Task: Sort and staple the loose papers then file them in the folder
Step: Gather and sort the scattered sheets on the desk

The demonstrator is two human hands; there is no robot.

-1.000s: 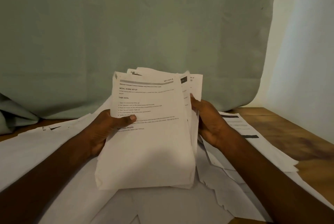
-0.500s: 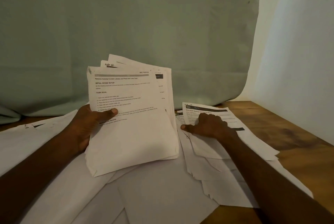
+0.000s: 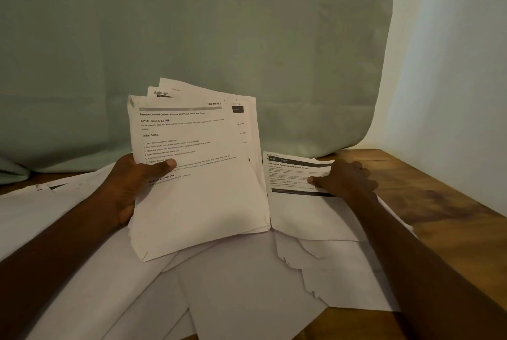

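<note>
The stack of papers (image 3: pixel 197 175) is held up off the table, tilted back a bit, with the sheets fanned out at the top so a few corners poke out behind the front page. Front page has printed headings like "TASK GOAL". The left hand (image 3: pixel 129 188) grips the stack at its left edge, thumb curled over the front page, the other fingers hidden behind it.

Just to the right of the stack there's a single printed sheet (image 3: pixel 293 191) with a dark header bar, lying on a pile of loose papers (image 3: pixel 247 284). The right hand (image 3: pixel 345 180) rests on that sheet, thumb pointing left across the print and fingers bent down at its right edge; can't tell if they're actually pinching it or just pressing.

The loose papers spread all over the wooden table (image 3: pixel 439 202), some with ragged edges. Behind everything hangs a pale green cloth (image 3: pixel 192 38), and a white wall (image 3: pixel 452 65) sits on the right.
</note>
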